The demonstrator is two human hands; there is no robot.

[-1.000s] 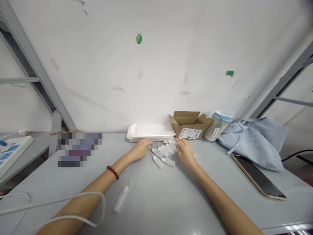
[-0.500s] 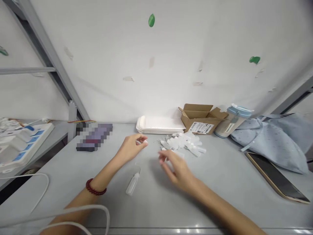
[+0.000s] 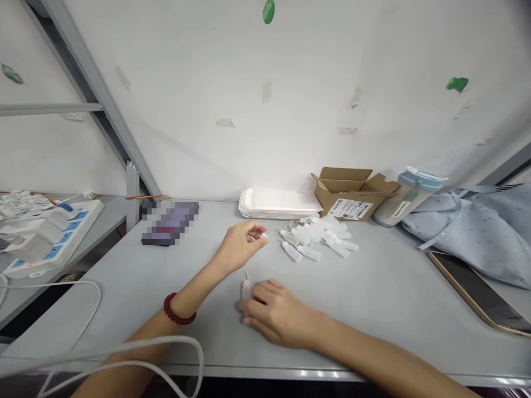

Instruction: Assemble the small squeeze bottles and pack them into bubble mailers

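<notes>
From the head camera, your right hand [image 3: 277, 316] lies over a lone dropper bottle [image 3: 246, 287] on the counter [image 3: 373, 298], close to the middle of its front edge. Only the bottle's thin nozzle end shows past your fingertips. The fingers are curled down on it, but I cannot tell whether they have closed round it or only rest on top.

Your left hand [image 3: 239, 249] sits just behind, towards the middle of the counter, with thumb and forefinger pinching a small white piece [image 3: 262, 236].

To take the bottle well, I'd say roll it into your fingertips by its body, not the nozzle, which looks thin enough to bend. Keep the left pinch light and steady so the piece doesn't slip.

A heap of bottles [image 3: 319, 239] lies nearer the back edge. Behind it along that edge are white trays [image 3: 280, 203], a cardboard box [image 3: 352, 193] and a lidded cup [image 3: 409, 196]. A white cable [image 3: 136, 354] loops by the front left corner; keep your forearm off it.
</notes>
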